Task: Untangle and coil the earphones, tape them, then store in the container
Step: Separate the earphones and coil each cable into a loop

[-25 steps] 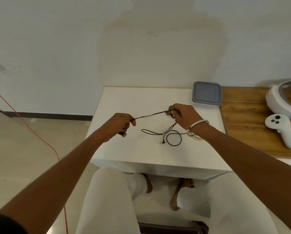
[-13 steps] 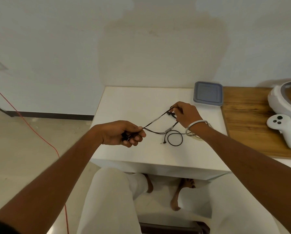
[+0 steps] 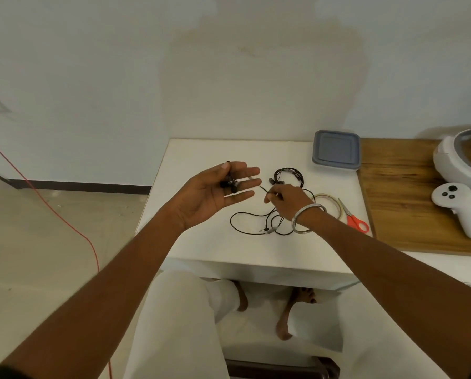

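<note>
My left hand (image 3: 215, 195) is raised over the white table (image 3: 201, 157), palm up and fingers straight. Its thumb pins the black earbuds (image 3: 230, 184) against the fingers. From there the thin black earphone cable (image 3: 245, 228) runs right to my right hand (image 3: 287, 201), which pinches it between thumb and fingertips. The rest of the cable lies in loose loops on the table beneath that hand, the plug near the front. A second, coiled black earphone set (image 3: 289, 173) lies behind my right hand. A clear tape roll (image 3: 327, 205) sits by my right wrist. The grey-lidded container (image 3: 336, 150) stands closed at the back right corner.
Red-handled scissors (image 3: 355, 221) lie right of the tape. A wooden board (image 3: 409, 203) adjoins the table on the right, carrying a white VR controller (image 3: 459, 210) and a headset (image 3: 461, 162). A red cable (image 3: 51, 209) trails across the floor on the left.
My left hand has turned palm up and straightened its fingers, with the earbuds under its thumb. My right hand has slid along the cable toward the left hand, and the taut stretch has gone slack.
</note>
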Demonstrator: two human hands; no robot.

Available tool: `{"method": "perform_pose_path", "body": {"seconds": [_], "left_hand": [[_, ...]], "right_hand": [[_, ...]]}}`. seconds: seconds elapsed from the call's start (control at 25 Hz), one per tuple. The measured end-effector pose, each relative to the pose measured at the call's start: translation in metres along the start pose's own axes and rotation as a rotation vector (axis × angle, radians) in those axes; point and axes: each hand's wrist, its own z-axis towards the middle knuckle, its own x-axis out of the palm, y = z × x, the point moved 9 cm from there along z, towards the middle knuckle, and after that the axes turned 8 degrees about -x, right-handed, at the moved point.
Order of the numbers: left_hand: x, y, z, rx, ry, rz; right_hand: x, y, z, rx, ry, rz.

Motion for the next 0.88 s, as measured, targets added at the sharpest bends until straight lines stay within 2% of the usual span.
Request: {"method": "perform_pose_path", "body": {"seconds": [0.12,0.32,0.48,0.68,0.88], "left_hand": [[-0.008,-0.002,0.006,0.079,-0.059,0.054],[-0.028,0.0,0.012,0.16,-0.268,0.2],[-0.042,0.007,0.015,0.181,-0.396,0.284],[-0.035,0.007,0.014,0.195,-0.32,-0.153],[-0.018,0.003,0.016,0.211,-0.287,-0.372]], "right_hand": [[0.016,0.007,-0.007,-0.034,0.127,0.021],[0.043,0.021,-0.016,-0.093,0.284,0.027],[0.053,0.03,-0.021,-0.154,0.353,0.038],[0.057,0.018,-0.016,-0.124,0.335,-0.054],[0.06,0.015,-0.014,-0.089,0.318,-0.068]]}}
